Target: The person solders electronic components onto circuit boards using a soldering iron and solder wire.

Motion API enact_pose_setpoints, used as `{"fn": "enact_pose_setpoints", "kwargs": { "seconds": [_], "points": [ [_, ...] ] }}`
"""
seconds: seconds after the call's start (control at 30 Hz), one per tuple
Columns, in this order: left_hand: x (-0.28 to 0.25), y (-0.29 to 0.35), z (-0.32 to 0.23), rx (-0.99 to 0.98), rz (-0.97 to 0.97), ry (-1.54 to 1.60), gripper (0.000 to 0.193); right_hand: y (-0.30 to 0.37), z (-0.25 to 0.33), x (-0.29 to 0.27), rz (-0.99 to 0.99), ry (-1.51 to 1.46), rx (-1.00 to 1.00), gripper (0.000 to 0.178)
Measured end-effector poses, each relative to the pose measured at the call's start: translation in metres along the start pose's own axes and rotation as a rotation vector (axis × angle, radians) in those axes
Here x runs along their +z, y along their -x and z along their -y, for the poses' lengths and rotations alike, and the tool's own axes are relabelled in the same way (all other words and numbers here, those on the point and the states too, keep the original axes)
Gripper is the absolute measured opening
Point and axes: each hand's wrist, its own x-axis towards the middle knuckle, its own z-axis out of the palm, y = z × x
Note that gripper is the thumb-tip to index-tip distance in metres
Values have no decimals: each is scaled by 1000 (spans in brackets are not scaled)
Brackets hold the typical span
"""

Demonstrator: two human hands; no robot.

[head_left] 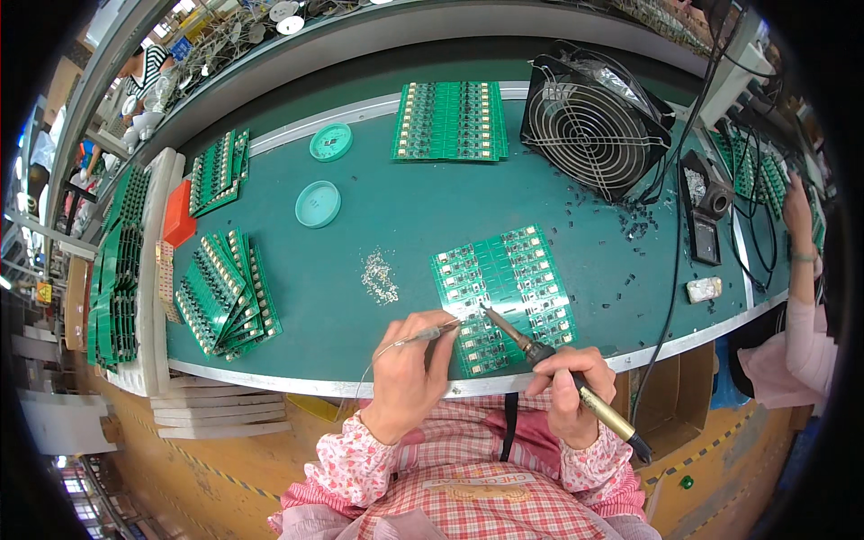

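Observation:
A soldering iron (538, 351) with a dark grip and a brass-coloured rear is held in my right hand (576, 391), fingers wrapped round it. Its tip meets the middle of a green circuit board panel (508, 270) lying near the table's front edge. My left hand (405, 373) pinches a slim grey solder wire holder (423, 336), pointing at the panel's left part; a thin wire trails down behind it. Rows of small pale and dark components line the panel. Left of it lies a little heap of tiny pale parts (380, 277).
Stacked boards (229, 288) lie left, others (450, 121) at the back. Two turquoise lids (319, 204) sit behind the tiny parts. A black fan (589, 126) stands back right near scattered black parts (630, 225), a soldering iron stand (702, 207) and cables. A co-worker's hand (797, 211) is far right.

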Motion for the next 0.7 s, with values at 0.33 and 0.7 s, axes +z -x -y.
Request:
{"fn": "enact_pose_setpoints", "kwargs": {
  "seconds": [0.33,0.7],
  "points": [
    [0,-1,0,13,-14,-7,16,-3,2,5,40,-106,-161,12],
    [1,0,1,24,-28,-5,15,-4,2,5,49,-118,-209,10]
  ]
}}
